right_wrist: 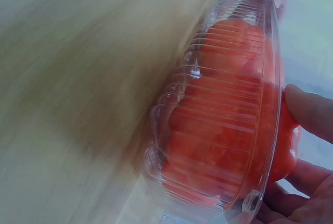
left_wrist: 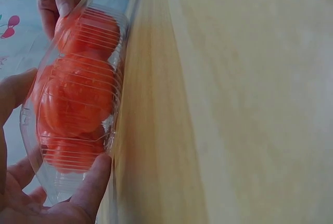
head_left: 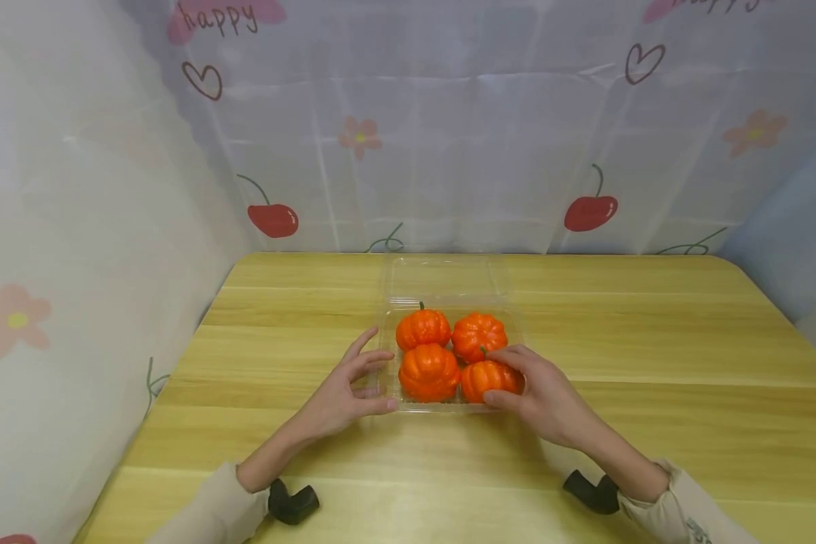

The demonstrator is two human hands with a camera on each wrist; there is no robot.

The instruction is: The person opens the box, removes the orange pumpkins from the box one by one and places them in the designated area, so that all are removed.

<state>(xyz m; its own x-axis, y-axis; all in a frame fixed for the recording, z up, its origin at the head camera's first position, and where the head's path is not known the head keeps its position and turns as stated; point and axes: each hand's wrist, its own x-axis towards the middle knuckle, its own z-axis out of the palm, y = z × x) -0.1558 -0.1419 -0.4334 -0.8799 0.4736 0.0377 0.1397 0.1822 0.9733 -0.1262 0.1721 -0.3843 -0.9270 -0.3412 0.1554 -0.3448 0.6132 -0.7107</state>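
Several small orange toy pumpkins sit in a clear plastic clamshell box on the table. My right hand holds the front-right pumpkin between thumb and fingers, inside the box's right front corner. The front-left pumpkin, the back-left pumpkin and the back-right pumpkin sit close around it. At the box's left side, my left hand has its fingers spread, and its thumb and fingertips touch the wall. In the left wrist view the ribbed box wall shows between that thumb and the fingers.
The box's clear lid lies folded back toward the table's far edge. Wood-grain table surrounds the box. A printed curtain hangs behind and along the sides. A dark wrist mount shows below the left forearm, another mount by the right.
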